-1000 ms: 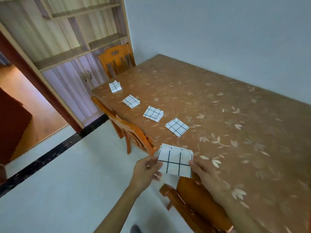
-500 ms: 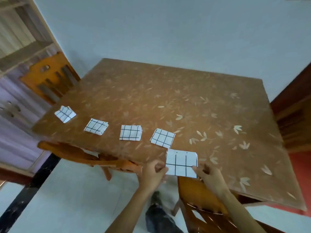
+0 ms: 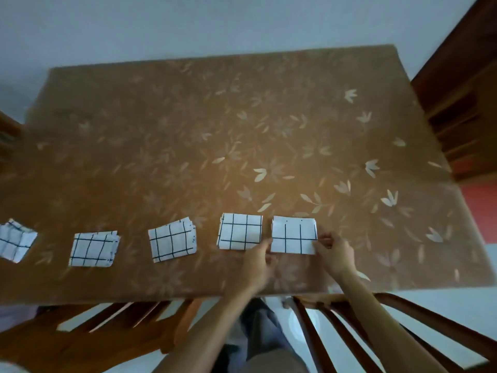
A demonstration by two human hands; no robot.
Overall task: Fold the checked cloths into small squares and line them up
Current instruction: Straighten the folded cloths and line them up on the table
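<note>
Both forearms are reaching in from 6 o'clock over the table's near edge. The left hand [image 3: 259, 258] is pinching the rightmost folded checked cloth [image 3: 293, 235] at its 8 o'clock corner, and the right hand [image 3: 334, 255] is pinching its 4 o'clock edge. The cloth is lying on the leaf-patterned table [image 3: 242, 130], ending a row of four folded cloths [image 3: 240, 231] stretching toward 9 o'clock.

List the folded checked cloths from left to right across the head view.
In order: rumpled cloth, second cloth, third cloth, fourth cloth, fifth cloth held between left hand and right hand.
</note>
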